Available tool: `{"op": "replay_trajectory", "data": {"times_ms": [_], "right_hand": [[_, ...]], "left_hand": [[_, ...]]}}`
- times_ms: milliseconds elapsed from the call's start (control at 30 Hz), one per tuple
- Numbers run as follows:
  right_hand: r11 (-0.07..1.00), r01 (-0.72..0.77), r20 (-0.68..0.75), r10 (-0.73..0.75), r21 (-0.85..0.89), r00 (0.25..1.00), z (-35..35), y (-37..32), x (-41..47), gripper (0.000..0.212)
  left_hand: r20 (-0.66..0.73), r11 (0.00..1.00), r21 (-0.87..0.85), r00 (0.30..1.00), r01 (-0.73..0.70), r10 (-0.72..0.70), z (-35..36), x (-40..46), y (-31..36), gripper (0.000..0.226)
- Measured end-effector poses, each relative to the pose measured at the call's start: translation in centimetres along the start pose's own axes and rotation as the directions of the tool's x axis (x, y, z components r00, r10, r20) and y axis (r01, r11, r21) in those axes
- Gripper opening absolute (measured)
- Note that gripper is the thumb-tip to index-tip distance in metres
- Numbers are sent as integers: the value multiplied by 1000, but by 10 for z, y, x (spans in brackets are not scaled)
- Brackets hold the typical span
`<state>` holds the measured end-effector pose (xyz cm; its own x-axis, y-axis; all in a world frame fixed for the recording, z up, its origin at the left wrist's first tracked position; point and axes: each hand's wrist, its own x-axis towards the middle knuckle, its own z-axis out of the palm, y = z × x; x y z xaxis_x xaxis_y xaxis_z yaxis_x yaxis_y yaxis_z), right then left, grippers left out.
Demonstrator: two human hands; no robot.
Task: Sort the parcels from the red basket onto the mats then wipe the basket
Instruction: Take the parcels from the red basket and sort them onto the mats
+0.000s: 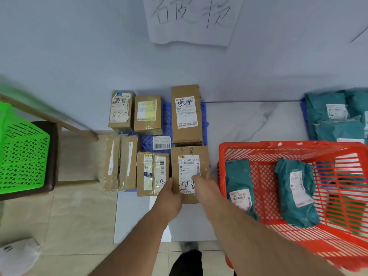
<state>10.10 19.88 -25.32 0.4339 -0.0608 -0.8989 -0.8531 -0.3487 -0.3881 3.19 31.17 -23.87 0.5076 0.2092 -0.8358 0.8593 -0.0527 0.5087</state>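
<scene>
While both arms reach forward, left hand point(170, 193) and right hand point(203, 183) grip the cardboard parcel point(190, 172).

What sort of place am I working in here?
Probably a parcel sorting or pickup point. Labelled cardboard boxes lie in rows on a blue mat on the floor, teal mailer bags sit in a red basket, and a handwritten paper sign hangs on the wall.

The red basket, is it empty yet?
Not empty. Through the red basket you can see two teal bagged parcels, one on the left and one in the middle, lying inside on its mesh.
</scene>
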Motion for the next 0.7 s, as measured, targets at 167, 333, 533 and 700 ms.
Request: {"op": "replay_trajectory", "data": {"times_ms": [167,333,533,700], "right_hand": [[991,116,242,-97,-64,966,-30,-10,-118,72],[952,252,193,-218,-176,957,-110,-15,-194,23],[976,146,-113,-165,-163,980,-215,13,-176,38],[995,41,-181,-56,-88,982,-290,24,-152,30]], "left_hand": [[-66,994,-105,997,21,-28,-1,-59,4,48],[-138,978,-209,990,-18,-12,1,-113,39,17],[-167,978,-91,971,-185,169,40,-154,105,34],[-47,979,3,978,-203,203,101,-172,129,12]]}}
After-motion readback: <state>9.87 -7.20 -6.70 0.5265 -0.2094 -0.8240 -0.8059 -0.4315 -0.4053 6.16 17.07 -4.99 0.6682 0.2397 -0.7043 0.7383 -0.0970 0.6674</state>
